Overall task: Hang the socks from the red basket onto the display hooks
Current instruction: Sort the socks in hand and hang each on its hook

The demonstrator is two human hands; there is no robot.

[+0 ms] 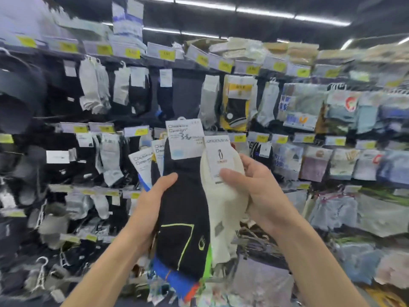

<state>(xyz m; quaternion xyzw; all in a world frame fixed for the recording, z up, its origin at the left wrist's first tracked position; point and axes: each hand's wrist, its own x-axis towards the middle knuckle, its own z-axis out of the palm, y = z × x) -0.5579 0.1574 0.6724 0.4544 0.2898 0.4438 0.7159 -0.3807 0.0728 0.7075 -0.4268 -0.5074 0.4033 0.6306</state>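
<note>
Black ankle socks with lime-green lines (183, 218) sit gripped in the left hand (152, 202). Right hand (254, 191) clutches cream-white socks with a penguin label (223, 196) just beside.

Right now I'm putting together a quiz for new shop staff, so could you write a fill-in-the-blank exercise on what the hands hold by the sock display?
1. The left hand holds a bundle of socks whose front pair is ____ with lime-green lines.
2. The card on the cream socks in the right hand shows a small ____.
3. The price tags behind the hands are coloured ____.

Missing words: black; penguin; yellow.
</note>
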